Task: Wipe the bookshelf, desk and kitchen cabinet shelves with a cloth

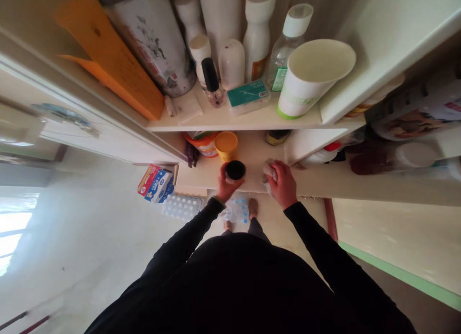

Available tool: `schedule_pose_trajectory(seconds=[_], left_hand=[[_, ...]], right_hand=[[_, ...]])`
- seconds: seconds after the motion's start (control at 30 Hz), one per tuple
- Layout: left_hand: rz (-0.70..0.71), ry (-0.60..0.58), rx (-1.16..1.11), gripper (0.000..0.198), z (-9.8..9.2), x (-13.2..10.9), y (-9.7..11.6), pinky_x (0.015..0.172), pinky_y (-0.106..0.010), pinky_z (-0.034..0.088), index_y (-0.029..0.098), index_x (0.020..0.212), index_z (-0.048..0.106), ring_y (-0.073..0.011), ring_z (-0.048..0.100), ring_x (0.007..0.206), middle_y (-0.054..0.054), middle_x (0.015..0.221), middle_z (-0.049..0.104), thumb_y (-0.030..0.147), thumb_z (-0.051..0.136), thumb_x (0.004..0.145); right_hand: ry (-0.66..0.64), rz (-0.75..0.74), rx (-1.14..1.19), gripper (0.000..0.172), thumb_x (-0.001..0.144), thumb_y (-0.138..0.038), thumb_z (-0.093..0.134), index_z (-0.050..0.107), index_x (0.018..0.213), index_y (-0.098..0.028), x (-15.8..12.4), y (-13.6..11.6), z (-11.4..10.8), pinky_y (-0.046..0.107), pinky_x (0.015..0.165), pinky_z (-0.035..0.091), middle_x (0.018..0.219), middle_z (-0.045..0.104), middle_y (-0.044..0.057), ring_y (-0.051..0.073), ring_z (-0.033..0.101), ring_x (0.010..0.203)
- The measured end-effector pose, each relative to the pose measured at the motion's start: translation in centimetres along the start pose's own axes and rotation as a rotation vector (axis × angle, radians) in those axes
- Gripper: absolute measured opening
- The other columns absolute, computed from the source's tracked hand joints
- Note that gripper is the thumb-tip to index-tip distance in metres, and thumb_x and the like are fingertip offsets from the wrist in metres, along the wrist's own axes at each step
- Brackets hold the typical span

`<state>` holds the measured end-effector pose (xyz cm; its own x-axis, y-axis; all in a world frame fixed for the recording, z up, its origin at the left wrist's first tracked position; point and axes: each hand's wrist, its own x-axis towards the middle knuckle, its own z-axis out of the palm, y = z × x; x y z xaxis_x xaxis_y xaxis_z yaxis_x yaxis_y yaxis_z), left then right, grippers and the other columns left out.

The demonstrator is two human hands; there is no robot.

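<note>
My left hand [225, 186] is wrapped round a small container with a black top [235, 170], held at the front of the lower shelf [252, 154]. Just behind it stands a yellow-lidded container [226, 146], close to an orange-and-white packet [205, 144]. Over the same shelf's front edge, to the right, my right hand [283, 183] is closed on a crumpled pale cloth [268, 173]. A dark-lidded jar [277, 136] sits farther back on that shelf.
The upper shelf holds a paper cup [313, 79], a dental floss box [248, 95], a nail polish bottle [213, 84], an orange box [115, 60] and several bottles. On the floor lie boxes [155, 184] and wrapped bottles [182, 207]. A cabinet door [82, 127] stands at left.
</note>
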<state>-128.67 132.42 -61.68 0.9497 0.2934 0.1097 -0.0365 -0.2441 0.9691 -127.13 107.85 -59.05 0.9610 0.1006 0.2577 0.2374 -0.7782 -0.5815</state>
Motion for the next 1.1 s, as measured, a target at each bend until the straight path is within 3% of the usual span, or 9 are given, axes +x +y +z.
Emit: schedule_pose_trajectory(seconds=[0.17,0.3,0.6,0.73,0.8,0.87,0.97,1.03,1.1], left_hand=[[-0.028,0.095,0.019,0.104,-1.5,0.6,-0.6,0.121,-0.057,0.053,0.023,0.141,0.057,-0.036,0.07,0.133,-0.016,0.138,0.071,0.05,0.105,0.053],[-0.03,0.092,0.035,0.102,-1.6,0.5,-0.8,0.124,-0.057,0.05,0.024,0.141,0.057,-0.0347,0.068,0.137,-0.015,0.141,0.07,0.05,0.105,0.055],[0.053,0.137,0.048,0.099,-1.8,-0.6,-2.2,0.123,-0.057,0.049,0.026,0.146,0.053,-0.0365,0.061,0.144,-0.017,0.147,0.061,0.056,0.101,0.065],[0.014,0.281,0.165,0.061,-3.0,-5.5,-1.8,0.094,-0.044,0.061,0.023,0.127,0.061,-0.0242,0.069,0.105,-0.009,0.115,0.065,0.058,0.087,0.085],[0.057,0.147,0.194,0.031,-3.0,-7.7,-1.0,0.082,-0.037,0.059,0.023,0.108,0.065,-0.0186,0.064,0.086,-0.003,0.096,0.065,0.05,0.074,0.099],[0.18,-0.062,0.151,0.022,-1.5,-8.3,0.0,0.081,-0.035,0.057,0.022,0.096,0.067,-0.0181,0.065,0.083,-0.003,0.089,0.066,0.041,0.063,0.107],[0.334,-0.223,0.056,0.02,4.1,-5.3,1.4,0.096,-0.043,0.06,0.023,0.106,0.071,-0.0229,0.072,0.105,-0.009,0.106,0.075,0.033,0.055,0.11],[0.302,-0.204,0.037,0.025,9.1,-1.4,2.1,0.105,-0.048,0.059,0.023,0.129,0.067,-0.0271,0.069,0.124,-0.014,0.133,0.072,0.034,0.064,0.106],[0.192,-0.111,0.049,0.049,14.0,3.1,2.9,0.119,-0.054,0.052,0.021,0.142,0.059,-0.0311,0.061,0.143,-0.018,0.152,0.062,0.031,0.078,0.098]], right_hand=[[-0.123,-0.193,-0.016,0.049,0.1,-0.019,0.056,0.068,0.148,-0.014,1.3,-4.3,4.7,0.055,0.127,0.045,0.165,0.055,0.019,0.036,0.053,0.146],[-0.252,-0.241,-0.061,0.053,0.099,-0.017,0.055,0.067,0.15,-0.011,1.1,-2.8,6.5,0.059,0.128,0.041,0.168,0.055,0.019,0.037,0.05,0.149],[-0.029,-0.04,-0.268,0.055,0.096,-0.019,0.052,0.068,0.149,-0.018,-8.3,10.6,-1.9,0.059,0.122,0.048,0.162,0.058,0.019,0.036,0.055,0.145],[0.388,0.293,-0.318,0.05,0.091,-0.029,0.059,0.075,0.137,-0.019,-11.6,14.8,-5.3,0.065,0.106,0.055,0.143,0.064,0.023,0.043,0.063,0.13],[0.611,0.383,-0.266,0.052,0.092,-0.036,0.062,0.074,0.139,-0.018,-11.8,14.8,-6.0,0.064,0.101,0.057,0.135,0.064,0.024,0.044,0.064,0.123],[0.661,0.322,-0.188,0.054,0.096,-0.041,0.061,0.071,0.143,-0.016,-10.9,12.9,-5.6,0.063,0.104,0.057,0.132,0.063,0.024,0.042,0.064,0.122],[0.396,0.074,-0.09,0.052,0.103,-0.04,0.054,0.069,0.146,-0.015,-8.2,7.8,-2.3,0.061,0.114,0.052,0.14,0.063,0.023,0.039,0.059,0.133],[0.119,-0.09,-0.051,0.052,0.104,-0.036,0.053,0.067,0.149,-0.015,-6.1,4.5,0.8,0.06,0.121,0.048,0.158,0.057,0.023,0.039,0.051,0.148],[-0.019,-0.149,-0.073,0.049,0.102,-0.03,0.055,0.07,0.144,-0.011,-4.3,2.4,3.6,0.062,0.125,0.044,0.16,0.057,0.025,0.04,0.045,0.153]])
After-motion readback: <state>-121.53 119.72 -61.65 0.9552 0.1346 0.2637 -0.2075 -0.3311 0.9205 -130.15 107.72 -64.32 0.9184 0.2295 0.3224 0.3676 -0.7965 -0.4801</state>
